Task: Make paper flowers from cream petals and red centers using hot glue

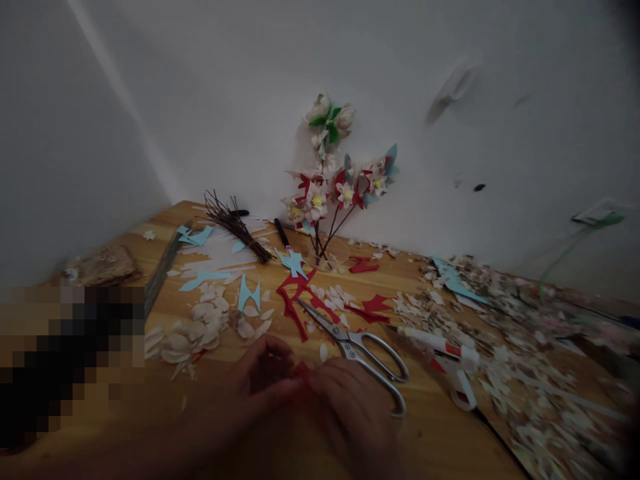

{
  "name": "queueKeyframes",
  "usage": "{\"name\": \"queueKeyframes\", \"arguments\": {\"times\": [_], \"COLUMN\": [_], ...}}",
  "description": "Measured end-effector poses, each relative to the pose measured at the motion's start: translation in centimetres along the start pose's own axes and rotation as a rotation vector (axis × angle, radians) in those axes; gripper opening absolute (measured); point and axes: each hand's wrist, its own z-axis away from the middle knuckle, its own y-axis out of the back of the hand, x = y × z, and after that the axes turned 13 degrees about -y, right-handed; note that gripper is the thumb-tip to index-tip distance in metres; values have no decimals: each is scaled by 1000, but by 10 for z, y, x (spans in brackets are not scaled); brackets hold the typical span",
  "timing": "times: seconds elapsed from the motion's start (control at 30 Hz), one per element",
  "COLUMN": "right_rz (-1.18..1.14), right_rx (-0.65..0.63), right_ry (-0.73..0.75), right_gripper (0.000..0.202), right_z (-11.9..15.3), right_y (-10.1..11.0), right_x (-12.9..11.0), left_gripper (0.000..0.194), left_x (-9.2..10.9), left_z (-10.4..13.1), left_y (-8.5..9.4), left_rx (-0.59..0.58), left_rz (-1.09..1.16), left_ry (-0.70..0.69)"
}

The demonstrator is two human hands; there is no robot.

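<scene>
My left hand (267,380) and my right hand (350,407) meet low in the middle of the view, fingers closed on a small red piece (301,373). It looks like paper or felt; fingers and blur hide most of its shape. Just beyond my right hand lie metal scissors (345,337), blades pointing away to the left. Red cut scraps (376,307) and light blue scraps (249,293) are scattered past the scissors. Pale petals (215,317) form a loose pile beyond my left hand.
A white glue gun (453,357) with a black cord rests at right, beside a spread of dried petals (520,373). Bundled brown twigs (240,230) lie toward the back. Handmade flowers on stems (330,187) lean against the wall (225,100). Pixel blocks cover the left side.
</scene>
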Motion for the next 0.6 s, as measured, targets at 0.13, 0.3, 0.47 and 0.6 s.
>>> {"name": "queueKeyframes", "arguments": {"times": [0.13, 0.3, 0.47, 0.6], "right_rz": [-67, -450, -747, -955], "right_rx": [-57, -25, -124, -75], "right_ry": [-288, -716, -921, -1062], "right_gripper": [33, 21, 18, 27], "right_z": [1, 1, -1, -2], "right_y": [-5, -9, -14, -21], "right_x": [0, -1, -7, -4], "left_gripper": [30, 32, 32, 31], "left_x": [-4, -5, -8, -6], "left_z": [0, 0, 0, 1], "left_y": [-2, -1, -2, -3], "left_rx": [-21, -12, -13, -66], "left_rz": [189, 124, 103, 43], "left_ry": [-12, 30, -1, 16]}}
